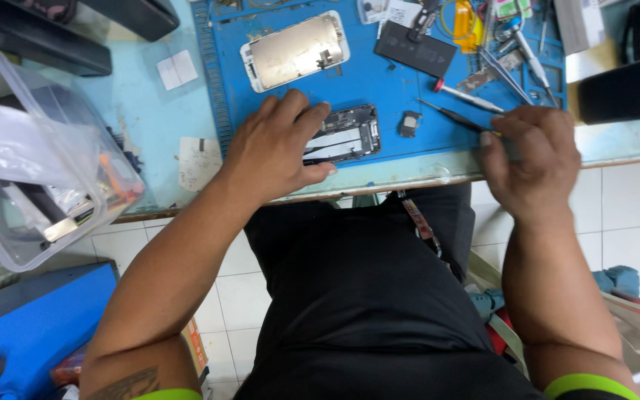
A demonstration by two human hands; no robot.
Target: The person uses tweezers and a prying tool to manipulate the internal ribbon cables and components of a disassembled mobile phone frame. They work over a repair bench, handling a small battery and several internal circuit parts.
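A: From the head view, our left hand [275,152] lies flat over the left end of the opened phone chassis [344,135], fingers spread and pressing down on it. The chassis sits near the front edge of the blue repair mat [379,74], roughly centre.

B: And our right hand [535,159] is to the right, at the mat's near edge, fingers drawn together, seemingly pinching the black-handled screwdriver [457,116]. It is blurred, so we cannot tell the grip exactly.

A: To do this well, we judge we should keep the left palm firm so the chassis does not slide, and bring the tip in upright.

B: We also mind the small black component [409,123] just right of the chassis, and the detached screen panel [295,50] and black battery [416,49] farther back.
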